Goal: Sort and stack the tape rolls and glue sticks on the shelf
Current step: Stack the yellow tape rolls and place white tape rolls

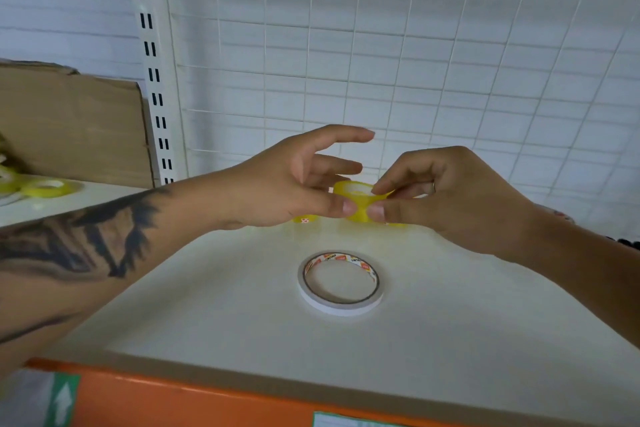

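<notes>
A small yellow tape roll is held just above the cream shelf near its back. My left hand pinches its left side with thumb and lower fingers, the index finger raised. My right hand pinches its right side. More yellow tape peeks out under the hands on the shelf. A thin white double-sided tape roll lies flat in the middle of the shelf, in front of both hands.
Several yellow tape rolls lie on the neighbouring shelf at the left, in front of a cardboard box. A slotted white upright divides the bays. A wire grid back panel closes the rear. An orange strip edges the front.
</notes>
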Tool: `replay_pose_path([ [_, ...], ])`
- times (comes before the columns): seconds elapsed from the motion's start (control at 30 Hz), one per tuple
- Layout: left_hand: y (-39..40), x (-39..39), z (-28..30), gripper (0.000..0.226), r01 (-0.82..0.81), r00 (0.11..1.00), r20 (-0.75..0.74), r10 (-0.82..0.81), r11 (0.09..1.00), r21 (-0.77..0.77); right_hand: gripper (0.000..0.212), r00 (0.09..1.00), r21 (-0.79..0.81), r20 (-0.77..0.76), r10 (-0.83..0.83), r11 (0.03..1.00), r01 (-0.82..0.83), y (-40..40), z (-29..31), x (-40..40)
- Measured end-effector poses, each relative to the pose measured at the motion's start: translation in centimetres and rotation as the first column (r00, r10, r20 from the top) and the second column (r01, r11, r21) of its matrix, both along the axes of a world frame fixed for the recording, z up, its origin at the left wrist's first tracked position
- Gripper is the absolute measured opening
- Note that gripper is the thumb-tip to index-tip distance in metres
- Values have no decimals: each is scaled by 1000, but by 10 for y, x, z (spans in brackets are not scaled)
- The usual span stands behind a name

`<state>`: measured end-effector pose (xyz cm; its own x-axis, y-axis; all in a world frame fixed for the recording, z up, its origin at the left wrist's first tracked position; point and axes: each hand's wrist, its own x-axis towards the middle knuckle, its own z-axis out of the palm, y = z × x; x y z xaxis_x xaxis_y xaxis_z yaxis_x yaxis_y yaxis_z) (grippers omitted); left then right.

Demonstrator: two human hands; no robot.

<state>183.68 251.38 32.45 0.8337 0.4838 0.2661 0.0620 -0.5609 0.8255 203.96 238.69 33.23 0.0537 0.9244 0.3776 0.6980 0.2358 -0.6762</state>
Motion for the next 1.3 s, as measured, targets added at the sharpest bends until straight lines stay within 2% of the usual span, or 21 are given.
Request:
replay_pose_path([
  [0.07,3,-4,0,79,-88,996,17,87,994,62,22,999,6,7,-36,999,36,7,2,1],
  [0.13,10,-9,-6,64,-196,980,46,191,974,117,21,995,19,3,-101,995,101,16,4,5],
  [0.23,16,-18,-29,49,-217,975,3,222,950,227,20,963,70,45,-265,963,262,34,4,22],
  [0.3,10,-20,-44,57,-140,976,-118,184,940,311,19,923,97,73,-377,924,369,45,1,36],
  [0.4,-2,-16,-53,85,75,928,-366,66,930,359,20,881,94,34,-472,879,467,53,-8,54],
  [0.5,-6,-9,-51,101,209,884,-467,12,884,419,20,870,91,48,-491,870,485,56,-17,66],
  [0.63,-3,-12,-51,96,249,889,-455,-39,877,410,21,877,85,10,-480,875,477,60,-25,72],
  [0.8,-7,-8,-49,57,268,911,-393,-127,906,328,20,876,63,41,-480,877,477,61,-37,72],
  [0.9,-6,-8,-49,50,241,922,-370,-117,920,309,18,871,69,24,-490,870,487,63,-42,71],
  [1.0,-4,-9,-50,55,219,920,-383,-84,920,326,18,866,71,-5,-499,864,498,65,-43,72],
  [1.2,-1,-10,-49,89,162,911,-413,-1,921,356,19,868,77,28,-496,867,492,63,-44,70],
  [1.3,3,-12,-49,96,158,913,-408,-12,932,326,22,865,68,45,-499,866,496,63,-43,70],
])
